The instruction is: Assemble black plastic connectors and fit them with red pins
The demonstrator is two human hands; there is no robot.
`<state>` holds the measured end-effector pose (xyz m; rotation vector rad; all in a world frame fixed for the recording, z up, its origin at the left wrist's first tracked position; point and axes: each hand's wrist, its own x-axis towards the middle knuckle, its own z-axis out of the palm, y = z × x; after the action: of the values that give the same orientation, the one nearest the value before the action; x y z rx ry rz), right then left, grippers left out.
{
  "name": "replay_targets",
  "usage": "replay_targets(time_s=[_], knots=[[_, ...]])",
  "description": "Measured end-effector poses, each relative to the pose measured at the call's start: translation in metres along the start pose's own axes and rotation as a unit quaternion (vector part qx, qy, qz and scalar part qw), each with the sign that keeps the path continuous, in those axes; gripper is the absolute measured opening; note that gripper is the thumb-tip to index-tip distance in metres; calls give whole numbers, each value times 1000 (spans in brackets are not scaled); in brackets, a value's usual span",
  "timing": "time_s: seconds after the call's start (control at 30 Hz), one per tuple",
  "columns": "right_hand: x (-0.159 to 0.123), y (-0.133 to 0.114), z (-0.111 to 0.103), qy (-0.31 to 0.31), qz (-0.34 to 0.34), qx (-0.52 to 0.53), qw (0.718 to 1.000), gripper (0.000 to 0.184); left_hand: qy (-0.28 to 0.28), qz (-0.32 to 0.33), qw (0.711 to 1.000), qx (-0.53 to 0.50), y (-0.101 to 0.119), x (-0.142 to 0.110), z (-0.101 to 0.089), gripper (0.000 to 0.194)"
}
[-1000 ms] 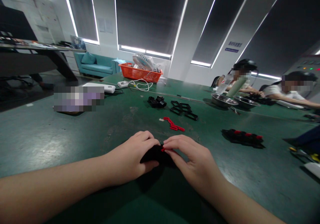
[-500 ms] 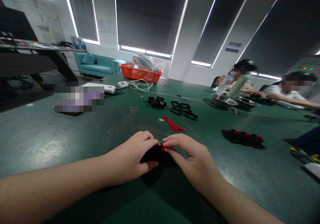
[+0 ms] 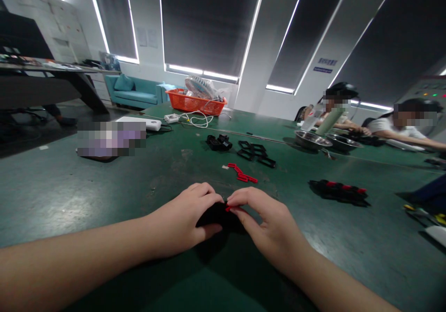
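Observation:
My left hand [image 3: 195, 216] is closed around a dark black part [image 3: 218, 214], thumb on the near side and fingers over the far side. My right hand [image 3: 266, 214] pinches a small red piece [image 3: 228, 207] between thumb and forefinger, against the top of the black part. Most of the black part is covered by my hands or lost in shadow. Just beyond them lie several loose red clips [image 3: 244, 177]. Farther back are several black rectangular frames [image 3: 256, 151] and a cluster of black parts [image 3: 219, 142].
Right of my hands lies a row of black parts with red pieces [image 3: 337, 191]. Metal bowls [image 3: 311, 141] stand farther right, near two seated people. An orange basket [image 3: 195, 103] holding a fan sits at the back, with a white cable [image 3: 197, 119]. A blurred purple object [image 3: 111, 140] lies left.
Almost nothing differs. Both hands keep their hold on the black part and the red piece, with only a slight shift of the right fingers.

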<state>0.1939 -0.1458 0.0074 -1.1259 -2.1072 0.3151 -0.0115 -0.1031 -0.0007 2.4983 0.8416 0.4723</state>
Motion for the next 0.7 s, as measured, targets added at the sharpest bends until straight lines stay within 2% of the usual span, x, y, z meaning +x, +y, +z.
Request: replay_targets(time_s=[0.27,0.7], knots=[[0,-1,-1,-15,6,-5,1000,20,0,0,1000,-5,-1,0,0,31],[2,-1,0,-5,42,-4,999,16,2,-2,1000,-5,-2,0,1,30]])
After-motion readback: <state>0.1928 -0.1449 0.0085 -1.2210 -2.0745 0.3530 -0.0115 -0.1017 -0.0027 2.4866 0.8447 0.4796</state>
